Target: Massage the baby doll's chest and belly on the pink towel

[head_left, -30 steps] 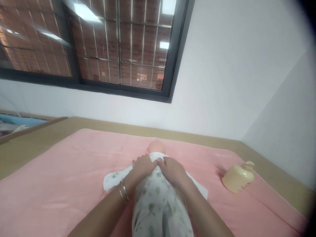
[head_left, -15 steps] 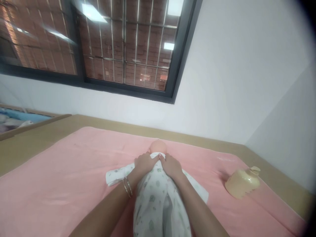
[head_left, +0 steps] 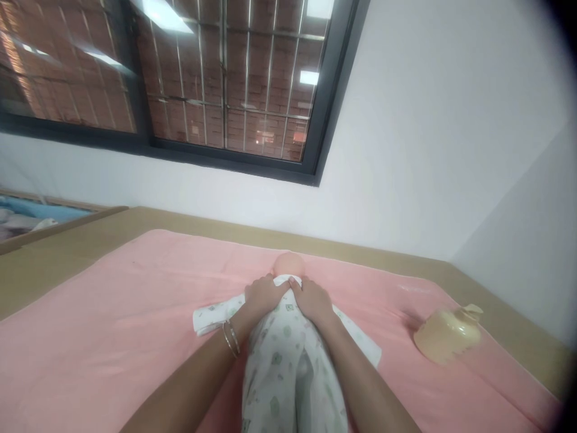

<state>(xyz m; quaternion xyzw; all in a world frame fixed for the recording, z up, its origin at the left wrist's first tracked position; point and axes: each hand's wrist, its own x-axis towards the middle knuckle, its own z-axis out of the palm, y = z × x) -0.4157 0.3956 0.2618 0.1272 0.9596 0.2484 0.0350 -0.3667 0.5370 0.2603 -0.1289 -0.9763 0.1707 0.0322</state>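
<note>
A baby doll [head_left: 291, 264] lies on its back on the pink blanket [head_left: 112, 319], its bald head pointing away from me. It wears a white printed garment [head_left: 288, 361] with small green motifs. My left hand [head_left: 261, 296], a bracelet on its wrist, rests on the garment at the doll's chest, fingers curled over the cloth near the collar. My right hand [head_left: 313, 299] lies beside it on the other side of the chest, fingers pressed on the cloth. The two hands touch at the collar. One white sleeve [head_left: 211, 316] sticks out to the left.
A cream plastic bottle-like container [head_left: 446, 335] lies on its side at the blanket's right. The blanket covers a tan surface [head_left: 58, 255] against a white wall [head_left: 406, 150]. A dark-framed barred window [head_left: 216, 78] is above. A wooden-edged cot [head_left: 40, 216] stands at far left.
Both hands have stayed at the doll's collar with only slight shifts. The view has drifted a little, so the container sits further right in the picture.
</note>
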